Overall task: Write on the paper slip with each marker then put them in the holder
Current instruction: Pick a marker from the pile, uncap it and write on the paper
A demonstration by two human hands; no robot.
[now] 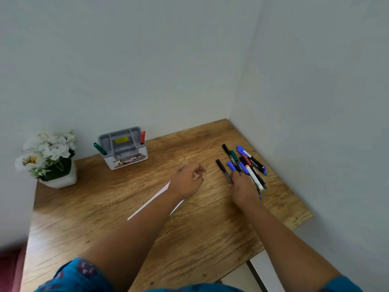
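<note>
The right hand's grip (242, 186) reaches into the heap of loose markers (246, 165) on the wooden counter (126, 207), apparently pinching one, the left (189, 178) loosely curled, empty, above the white paper slip (151, 199); two markers stand in the grey plastic holder (123, 147); most remain.

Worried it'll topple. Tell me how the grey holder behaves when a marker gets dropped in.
The grey holder looks like light plastic, so it may slide. Its wide, low base probably resists tipping. The green marker leaning outward at one corner might nudge it.
</note>
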